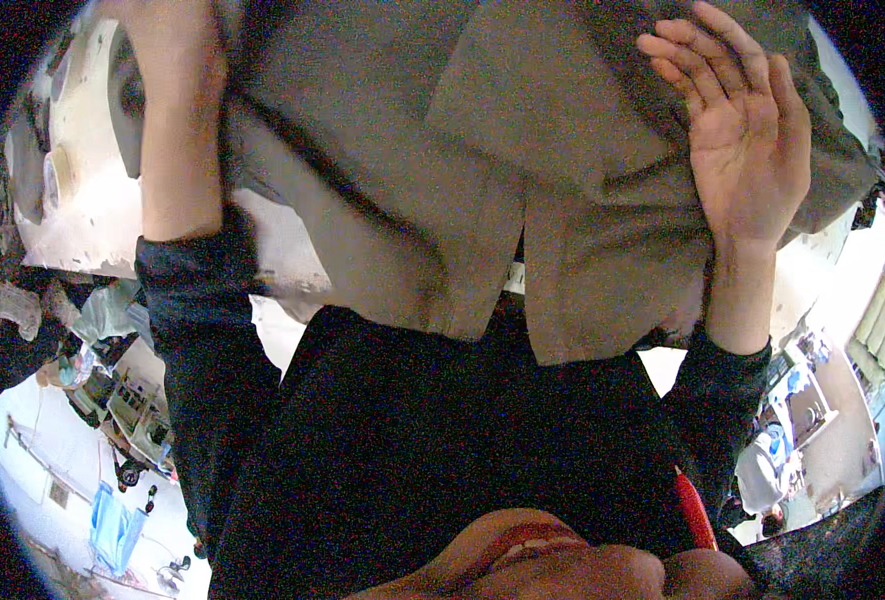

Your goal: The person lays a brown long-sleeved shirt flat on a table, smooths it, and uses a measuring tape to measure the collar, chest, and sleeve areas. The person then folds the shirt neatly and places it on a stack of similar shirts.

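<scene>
A large grey-brown cloth piece [382, 187], apparently a garment, spreads before my chest. A slit runs up from its lower edge, with a small white patch [516, 277] showing there. On the right, my right hand [742, 142] is raised palm up over the cloth, fingers slightly apart and nothing in them. On the left, my left hand [168, 26] runs out of the picture at the top edge; its fingers are hidden, so I cannot tell what they touch. Dark sleeves [202, 300] cover both forearms.
A red pointed pen-like thing [694, 510] juts up near my face. A pale surface [89, 202] with dark pieces lies at left. Beyond are a person in dark clothing [18, 352], a blue cloth [116, 529], and a person in white [761, 472] at right.
</scene>
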### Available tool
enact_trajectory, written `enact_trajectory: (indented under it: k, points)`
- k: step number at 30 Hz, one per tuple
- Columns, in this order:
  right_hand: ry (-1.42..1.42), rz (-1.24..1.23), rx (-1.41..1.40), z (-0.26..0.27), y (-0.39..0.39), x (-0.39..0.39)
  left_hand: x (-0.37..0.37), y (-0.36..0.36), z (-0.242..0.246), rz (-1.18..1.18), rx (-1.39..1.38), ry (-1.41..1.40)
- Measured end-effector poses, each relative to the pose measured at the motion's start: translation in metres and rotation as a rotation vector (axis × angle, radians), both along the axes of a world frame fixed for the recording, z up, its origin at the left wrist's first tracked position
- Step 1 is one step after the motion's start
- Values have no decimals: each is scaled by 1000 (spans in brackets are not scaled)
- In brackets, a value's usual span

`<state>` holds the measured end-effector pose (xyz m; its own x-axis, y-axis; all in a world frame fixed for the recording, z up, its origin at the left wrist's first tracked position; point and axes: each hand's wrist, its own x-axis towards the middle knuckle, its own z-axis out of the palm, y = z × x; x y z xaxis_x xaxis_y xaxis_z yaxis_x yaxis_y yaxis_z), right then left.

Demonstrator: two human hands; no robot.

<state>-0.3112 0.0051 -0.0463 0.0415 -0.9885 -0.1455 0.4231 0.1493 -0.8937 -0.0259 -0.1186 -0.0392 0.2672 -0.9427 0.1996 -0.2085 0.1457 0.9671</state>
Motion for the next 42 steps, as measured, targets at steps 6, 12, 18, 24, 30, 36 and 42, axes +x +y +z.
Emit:
enact_trajectory:
  k: [6, 12, 18, 24, 30, 36, 42]
  points:
    - [1408, 71, -677, 8, -4, 6, 27, -53, -17, -99, -216, -336]
    - [1324, -1096, -299, 25, -7, -126, 48, -62, -22, 162, 30, -153]
    - [1120, -2015, -286, 51, 54, -256, 148, -117, -6, 100, -245, 457]
    - [1141, -1678, -384, 51, 63, -177, 197, -29, 30, 970, -369, -115]
    - [1884, -75, -544, 2, 82, -7, 52, 133, -7, -444, -442, -731]
    - [1416, -109, -486, 30, 133, 39, 65, 183, -1, -623, -450, -774]
    - [1645, 32, -650, 4, 142, 78, 63, 196, -13, -691, -438, -897]
